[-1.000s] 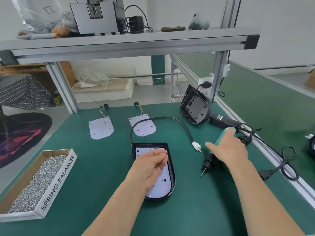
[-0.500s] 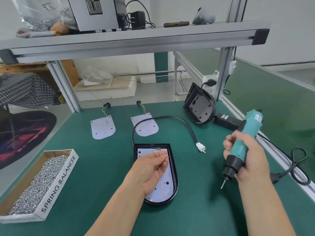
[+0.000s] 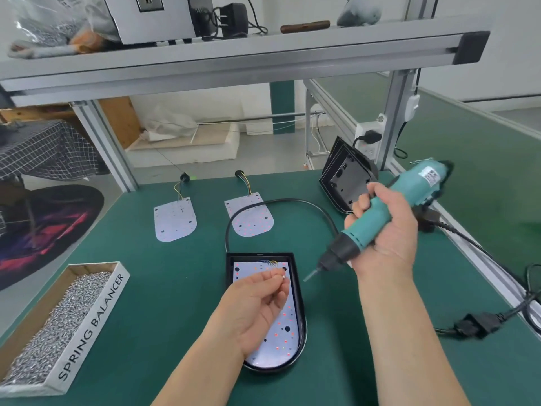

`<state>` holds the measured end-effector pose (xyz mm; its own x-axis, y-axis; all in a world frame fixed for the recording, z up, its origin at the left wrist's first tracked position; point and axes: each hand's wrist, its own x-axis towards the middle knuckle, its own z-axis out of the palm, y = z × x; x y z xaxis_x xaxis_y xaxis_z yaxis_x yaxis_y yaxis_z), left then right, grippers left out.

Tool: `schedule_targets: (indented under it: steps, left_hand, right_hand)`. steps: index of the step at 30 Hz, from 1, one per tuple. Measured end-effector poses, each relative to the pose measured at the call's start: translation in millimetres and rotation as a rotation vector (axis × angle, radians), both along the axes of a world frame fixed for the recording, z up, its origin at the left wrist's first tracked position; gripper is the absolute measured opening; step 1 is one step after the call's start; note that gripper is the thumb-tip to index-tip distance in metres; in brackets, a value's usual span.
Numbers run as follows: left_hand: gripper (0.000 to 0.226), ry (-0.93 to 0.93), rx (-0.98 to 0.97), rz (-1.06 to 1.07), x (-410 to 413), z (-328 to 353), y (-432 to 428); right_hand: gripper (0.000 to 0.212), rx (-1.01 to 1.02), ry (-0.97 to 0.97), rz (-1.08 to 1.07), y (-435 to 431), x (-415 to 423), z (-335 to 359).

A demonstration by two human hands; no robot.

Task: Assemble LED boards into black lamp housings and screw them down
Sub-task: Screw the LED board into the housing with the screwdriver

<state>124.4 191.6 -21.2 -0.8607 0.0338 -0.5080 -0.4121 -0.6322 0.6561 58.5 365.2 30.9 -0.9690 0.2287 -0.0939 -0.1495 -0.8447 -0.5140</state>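
Far left on my green desk [image 3: 152, 291] sits a cardboard box [image 3: 90, 326] with SPRING BALANCER printed on its side, and it's full of little silver screws [image 3: 49, 320]. Further back and a bit to the right, two spare boards lie flat on the desk, apart from each other: the left spare board [image 3: 175, 219] and the right spare board [image 3: 253, 218], each with thin wires at its far end.

Right in front of me is the black lamp housing [image 3: 302, 317], lying flat and open side up. The LED board [image 3: 281, 341] is sitting inside it, with a few dots glowing red. A black cable [image 3: 292, 202] loops away from the housing's far end.

My left hand [image 3: 257, 306] is palm-up over that board, with thumb and fingertips pinching a single screw [image 3: 284, 276] above the board's top right corner.

My right hand [image 3: 383, 232] is wrapped round the teal body of the electric screwdriver [image 3: 389, 200]. It's tilted, with the bit pointing down and left. The tip is just beside the housing's right edge, near the pinched screw but not touching it.

Behind the screwdriver a second black housing [image 3: 342, 174] is propped up on edge at the back of the desk. On the far right a power cord [image 3: 474, 326] trails along the desk's edge.
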Motion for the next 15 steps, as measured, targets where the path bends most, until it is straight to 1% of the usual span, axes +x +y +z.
schedule_targets:
  steps: [2, 4, 9, 15]
  left_hand:
    - [0.012, -0.005, 0.003, 0.006, -1, -1, 0]
    - [0.012, -0.011, 0.009, 0.011, 0, -1, -1]
    - [0.013, -0.025, 0.032, 0.034, -2, -1, -1]
    - [0.012, -0.039, 0.030, 0.054, -2, 0, 0]
  right_hand:
    - [0.011, 0.078, -0.030, -0.193, -11, -5, -2]
    - [0.017, 0.146, -0.006, -0.307, -19, -3, -4]
    - [0.017, 0.194, 0.044, -0.363, -29, 4, -5]
    - [0.015, 0.198, 0.062, -0.353, -33, 8, -4]
